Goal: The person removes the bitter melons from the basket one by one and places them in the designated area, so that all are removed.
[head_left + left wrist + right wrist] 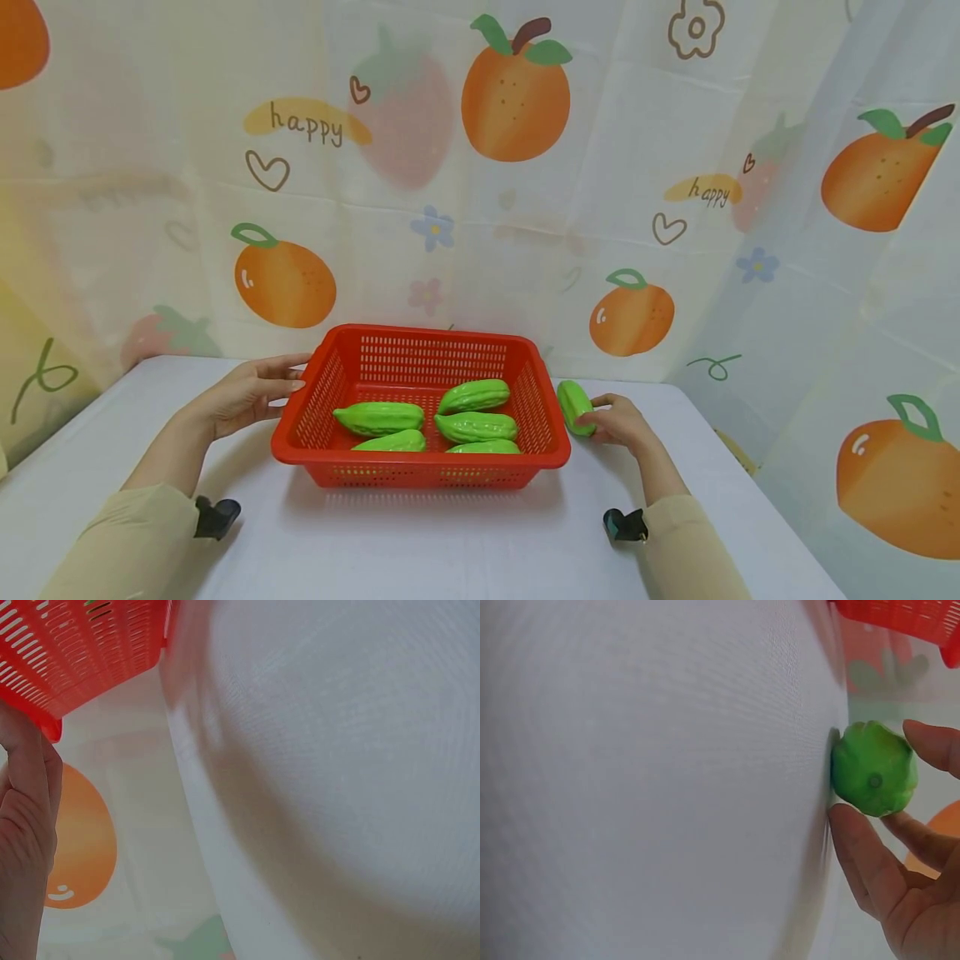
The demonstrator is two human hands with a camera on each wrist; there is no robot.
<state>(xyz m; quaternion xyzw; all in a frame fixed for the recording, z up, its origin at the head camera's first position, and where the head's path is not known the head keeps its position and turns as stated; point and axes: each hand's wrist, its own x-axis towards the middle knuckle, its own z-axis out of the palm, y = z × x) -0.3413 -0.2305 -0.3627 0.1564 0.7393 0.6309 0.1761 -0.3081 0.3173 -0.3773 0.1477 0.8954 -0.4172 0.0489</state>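
Note:
A red plastic basket (pixel 420 458) with slotted walls stands on the table. Several bright green, ridged bitter melons (pixel 474 427) lie inside it, some partly hidden by its front rim. My left hand (pixel 247 392) touches the basket's left rim with fairly straight fingers; the left wrist view shows the fingers (pixel 26 757) against the rim's underside. To the right of the basket, another bitter melon (pixel 574 407) lies on the table. My right hand (pixel 618 422) holds it near its close end, with the thumb on one side and the fingers (pixel 870 862) on the other.
A white cloth covers the table (pixel 420 550). Behind it hangs a pale curtain (pixel 480 267) printed with oranges, strawberries and flowers, close to the basket's back. Black devices (pixel 217 518) sit at both wrists by the beige sleeves (pixel 135 542).

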